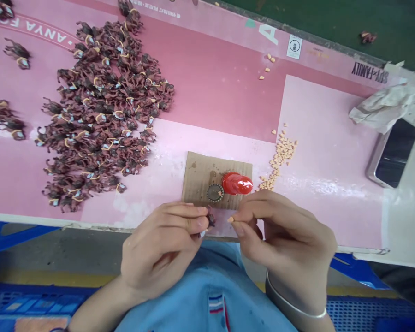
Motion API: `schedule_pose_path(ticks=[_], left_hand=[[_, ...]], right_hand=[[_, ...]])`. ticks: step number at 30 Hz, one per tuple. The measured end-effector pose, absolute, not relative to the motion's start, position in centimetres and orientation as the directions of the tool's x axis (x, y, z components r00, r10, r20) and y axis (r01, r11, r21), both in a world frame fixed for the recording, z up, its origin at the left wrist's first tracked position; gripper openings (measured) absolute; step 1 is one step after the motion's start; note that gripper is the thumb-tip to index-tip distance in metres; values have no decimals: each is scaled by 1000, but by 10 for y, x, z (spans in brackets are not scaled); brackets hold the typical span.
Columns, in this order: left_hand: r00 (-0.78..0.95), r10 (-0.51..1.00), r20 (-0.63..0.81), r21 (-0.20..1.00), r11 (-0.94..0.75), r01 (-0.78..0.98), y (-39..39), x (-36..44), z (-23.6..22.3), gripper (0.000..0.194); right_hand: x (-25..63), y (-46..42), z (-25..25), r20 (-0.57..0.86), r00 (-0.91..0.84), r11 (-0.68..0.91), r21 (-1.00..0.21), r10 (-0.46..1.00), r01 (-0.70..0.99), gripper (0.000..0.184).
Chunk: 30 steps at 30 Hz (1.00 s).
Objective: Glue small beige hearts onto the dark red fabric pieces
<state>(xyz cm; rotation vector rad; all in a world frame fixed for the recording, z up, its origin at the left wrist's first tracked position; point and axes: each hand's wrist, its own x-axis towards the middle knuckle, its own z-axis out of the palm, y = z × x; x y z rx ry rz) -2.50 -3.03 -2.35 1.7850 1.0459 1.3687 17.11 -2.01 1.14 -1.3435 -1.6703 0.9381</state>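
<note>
On my feed, the pink printed mat covers most of the white desk. On the mat's left side is a big heap of small brown wiry figures, with a few strays further left. Near the front edge, a flat brown cardboard square carries a round ridged metal disc just left of a glossy red plastic bulb. Just right of the card is a heap of small peach pellets. Over on the far right, a black smartphone lies just in front of a crumpled off-white cloth. My left hand and right hand sit in front of the card, with a brown figure in the left's fingers and a single pellet in the right's.
</note>
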Motion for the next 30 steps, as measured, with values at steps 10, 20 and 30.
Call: schedule_pose_path(ticks=[10, 20, 30], left_hand=[[156, 864, 478, 822, -503, 267, -28, -23, -19, 25], [54, 909, 413, 820, -397, 412, -40, -13, -26, 16], [294, 861, 416, 767, -505, 396, 3, -31, 4, 22]], right_hand=[[163, -16, 14, 162, -185, 229, -866, 969, 444, 17], [155, -28, 12, 363, -256, 423, -522, 896, 741, 16], [198, -28, 6, 392, -11, 276, -626, 920, 729, 33]])
